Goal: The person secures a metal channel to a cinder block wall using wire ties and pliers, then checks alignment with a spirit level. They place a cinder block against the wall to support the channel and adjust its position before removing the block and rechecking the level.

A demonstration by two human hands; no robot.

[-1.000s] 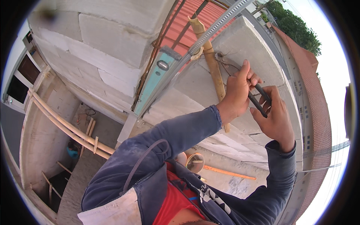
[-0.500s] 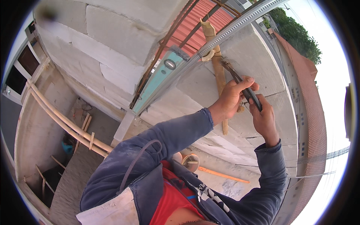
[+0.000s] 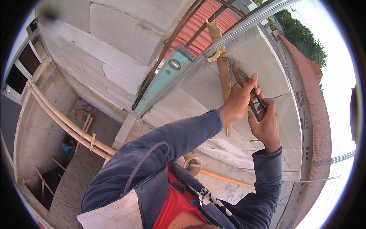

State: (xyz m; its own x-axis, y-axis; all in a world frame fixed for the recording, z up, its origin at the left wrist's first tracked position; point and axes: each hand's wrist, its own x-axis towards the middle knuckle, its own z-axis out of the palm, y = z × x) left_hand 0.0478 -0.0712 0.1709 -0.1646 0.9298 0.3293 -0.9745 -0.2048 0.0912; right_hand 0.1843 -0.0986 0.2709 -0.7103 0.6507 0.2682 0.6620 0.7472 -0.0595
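My left hand [image 3: 239, 100] wraps round the upper part of long dark steel pincers [image 3: 237, 72], while my right hand [image 3: 265, 126] holds the handle ends, which are spread a little. The jaws rest at a small wire twist on the pale block wall [image 3: 270, 68], just right of an upright bamboo strip [image 3: 225, 86]. To the left of that strip, a perforated metal channel [image 3: 234, 32] runs diagonally, with a teal spirit level [image 3: 156, 87] lying along it.
Rusty rebar and red corrugated sheeting [image 3: 192, 28] lie beyond the channel. Bamboo poles [image 3: 66, 118] cross a walled drop at lower left, with a blue object [image 3: 68, 147] down inside. A bucket [image 3: 193, 166] and orange length [image 3: 225, 177] are below my arms.
The pincers' jaws have stayed at the wire. My right hand has shifted left since a second ago, and the handles, closer together half a second ago, are now wider apart.
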